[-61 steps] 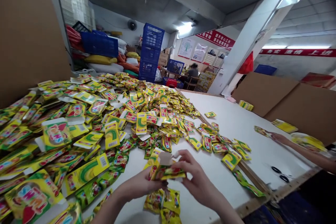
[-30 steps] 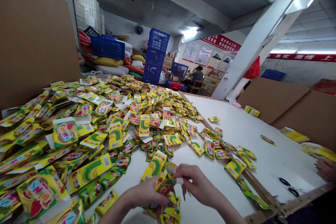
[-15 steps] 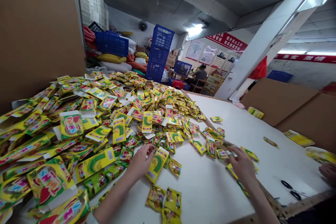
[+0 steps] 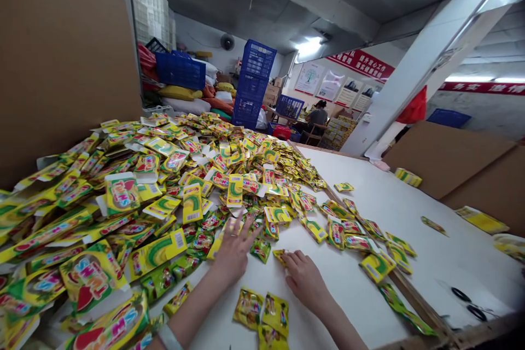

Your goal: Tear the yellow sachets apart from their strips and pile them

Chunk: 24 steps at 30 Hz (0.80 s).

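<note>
My left hand (image 4: 233,251) lies with spread fingers over a yellow box (image 4: 214,248), most of which is hidden under it. Just right of its fingertips is a green candy packet (image 4: 261,250). My right hand (image 4: 307,279) has its fingers closed on the end of a small yellow packet (image 4: 279,256) at the white tabletop (image 4: 328,311). Below and between the hands, several yellow candy packets (image 4: 262,311) lie close together on the table. A large heap of yellow printed boxes (image 4: 156,175) covers the table to the left.
Loose packets and boxes line a wooden strip (image 4: 422,306) across the table at right. Black-handled scissors (image 4: 467,303) lie beyond it. Cardboard sheets (image 4: 61,65) rise at left. Stacked blue crates (image 4: 252,85) and a seated person (image 4: 318,115) are farther back.
My right hand has moved left from the wooden strip to the small yellow packet. My left hand has spread its fingers, and the yellow box beside it has shifted left beneath it.
</note>
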{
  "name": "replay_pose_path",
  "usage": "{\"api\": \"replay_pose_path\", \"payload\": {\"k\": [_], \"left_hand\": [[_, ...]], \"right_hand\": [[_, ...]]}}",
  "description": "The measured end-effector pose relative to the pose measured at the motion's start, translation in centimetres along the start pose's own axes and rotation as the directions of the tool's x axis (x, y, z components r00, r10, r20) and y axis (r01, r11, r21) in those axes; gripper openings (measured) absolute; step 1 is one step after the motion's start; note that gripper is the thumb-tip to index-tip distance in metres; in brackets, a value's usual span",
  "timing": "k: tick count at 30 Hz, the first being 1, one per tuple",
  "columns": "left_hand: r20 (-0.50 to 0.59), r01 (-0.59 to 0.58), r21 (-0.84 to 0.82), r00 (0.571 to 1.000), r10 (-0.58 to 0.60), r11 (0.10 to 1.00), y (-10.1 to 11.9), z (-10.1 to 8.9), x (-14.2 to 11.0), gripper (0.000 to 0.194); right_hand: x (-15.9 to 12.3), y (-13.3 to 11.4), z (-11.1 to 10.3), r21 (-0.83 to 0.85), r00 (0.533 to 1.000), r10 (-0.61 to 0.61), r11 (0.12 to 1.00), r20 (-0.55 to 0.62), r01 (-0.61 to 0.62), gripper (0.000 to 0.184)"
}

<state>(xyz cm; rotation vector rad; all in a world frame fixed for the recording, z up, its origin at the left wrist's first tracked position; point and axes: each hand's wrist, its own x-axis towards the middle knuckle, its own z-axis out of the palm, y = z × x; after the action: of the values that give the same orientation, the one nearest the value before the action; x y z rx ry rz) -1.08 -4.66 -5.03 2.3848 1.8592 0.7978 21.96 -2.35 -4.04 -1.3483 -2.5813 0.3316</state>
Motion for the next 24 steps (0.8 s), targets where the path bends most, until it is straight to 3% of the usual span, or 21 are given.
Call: {"api": "replay_pose_path", "payload": {"k": [2,3,6,8,11,12,14,16,18,21,24], "left_hand": [[0.081,-0.067,-0.171,0.993,0.082,0.983,0.5,1.0,0.5,0.057],[0.098,-0.049,-0.248,0.992,0.076,0.967,0.8,1.4,0.7,0.048],[0.084,0.045,-0.402,0.996,-0.013,0.915,1.5,1.8,1.2,0.027],[0.064,0.109,-0.487,0.994,-0.089,0.866,1.7,1.4,1.2,0.028],[0.102,0.212,-0.663,0.976,-0.194,0.718,2.0,0.6,0.8,0.032],[0.132,0.236,-0.722,0.97,-0.205,0.65,2.2,0.5,0.7,0.033],[0.196,0.269,-0.823,0.961,-0.193,0.5,2.6,0.5,0.5,0.036],[0.247,0.297,-0.887,0.952,-0.179,0.355,2.9,0.7,0.4,0.043],[0.282,0.319,-0.918,0.943,-0.176,0.236,3.1,0.8,0.4,0.052],[0.298,0.326,-0.937,0.933,-0.202,0.123,3.1,0.9,0.4,0.058],[0.296,0.323,-0.943,0.923,-0.246,0.079,3.0,1.1,0.4,0.06]], "right_hand": [[-0.1,0.6,0.1,0.21,0.994,0.054,0.977,-0.093,-0.033,0.043],[0.0,0.7,0.3,0.388,0.983,0.122,0.92,-0.137,-0.06,0.04],[0.3,0.6,1.0,0.787,0.937,0.327,0.608,-0.123,-0.109,0.029],[0.5,-0.1,1.4,0.846,0.932,0.352,0.521,-0.088,-0.117,0.027],[0.7,-1.8,1.2,0.858,0.931,0.348,0.506,-0.11,-0.088,0.02],[0.7,-2.4,1.0,0.853,0.929,0.343,0.518,-0.136,-0.066,0.018],[0.9,-3.2,0.3,0.772,0.928,0.28,0.636,-0.245,0.011,0.018],[1.1,-3.7,-0.4,0.57,0.92,0.136,0.815,-0.367,0.107,0.023],[1.4,-3.8,-0.7,0.337,0.909,-0.007,0.927,-0.417,0.162,0.031],[1.6,-3.7,-0.7,0.232,0.911,-0.055,0.959,-0.409,0.162,0.034],[1.9,-4.0,-0.3,0.383,0.883,0.101,0.919,-0.457,0.093,0.032]]}}
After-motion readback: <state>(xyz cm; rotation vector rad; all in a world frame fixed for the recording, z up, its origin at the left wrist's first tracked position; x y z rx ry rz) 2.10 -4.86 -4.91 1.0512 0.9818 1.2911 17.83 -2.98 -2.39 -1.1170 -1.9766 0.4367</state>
